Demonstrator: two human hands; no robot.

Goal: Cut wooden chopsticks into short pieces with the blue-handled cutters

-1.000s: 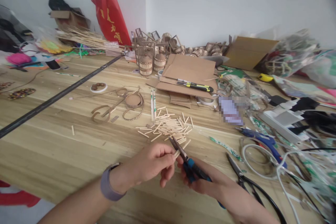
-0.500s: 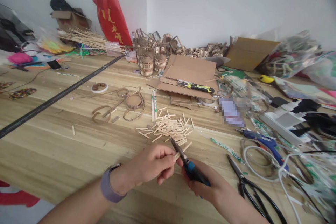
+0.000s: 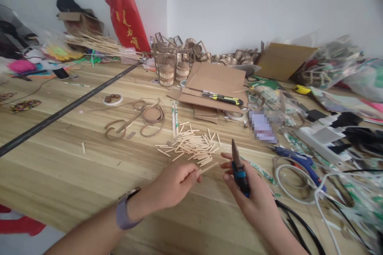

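My left hand (image 3: pixel 173 185) pinches a thin wooden stick (image 3: pixel 208 167) whose free end points right, just in front of a pile of short cut sticks (image 3: pixel 191 145) on the wooden table (image 3: pixel 60 167). A little to the right, my right hand (image 3: pixel 254 199) grips blue-handled pliers (image 3: pixel 238 167) with the jaws closed and pointing up and away. The pliers are apart from the stick. A grey watch (image 3: pixel 125 211) is on my left wrist.
Behind the pile lie cardboard rings (image 3: pixel 151 117), flat cardboard (image 3: pixel 214 83) with a yellow-black knife (image 3: pixel 223 97), and small stick baskets (image 3: pixel 167 73). At right are a blue glue gun (image 3: pixel 299 161), cables (image 3: pixel 302 223), a white power strip (image 3: pixel 320 141) and bags. A black rod (image 3: pixel 60 113) crosses the left.
The pliers have come off the stick: my right hand moved right and turned them upright. My left hand shifted slightly lower, still holding the stick.
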